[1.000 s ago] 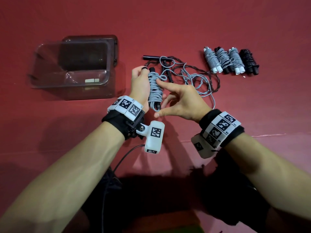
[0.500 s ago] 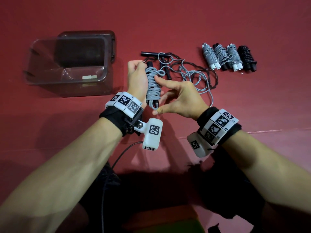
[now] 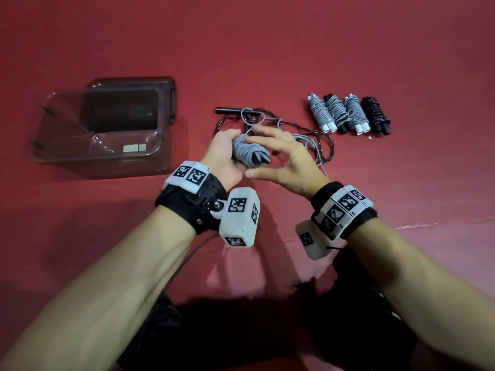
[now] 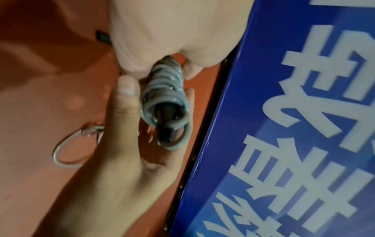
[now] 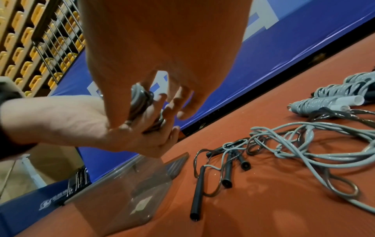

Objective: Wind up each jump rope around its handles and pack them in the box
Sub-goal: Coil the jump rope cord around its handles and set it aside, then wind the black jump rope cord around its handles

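Grey rope bundle (image 3: 250,153): wound round black handles, gripped in left hand (image 3: 223,159), above the red floor (image 3: 267,49).
Right hand (image 3: 288,162): fingers spread, straight, fingertips on the bundle's top.
Loose ropes (image 3: 308,135): grey and dark, tangled just beyond the hands.
Box (image 3: 99,129): clear plastic, far left, lying on the floor.
Wound ropes (image 3: 348,115): four in a row, far right.

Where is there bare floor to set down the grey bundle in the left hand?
Bare red floor lies beyond the clear plastic box and the row of four wound rope bundles, and right of that row. It is crowded between box and row, where loose grey and dark ropes tangle beside both hands.
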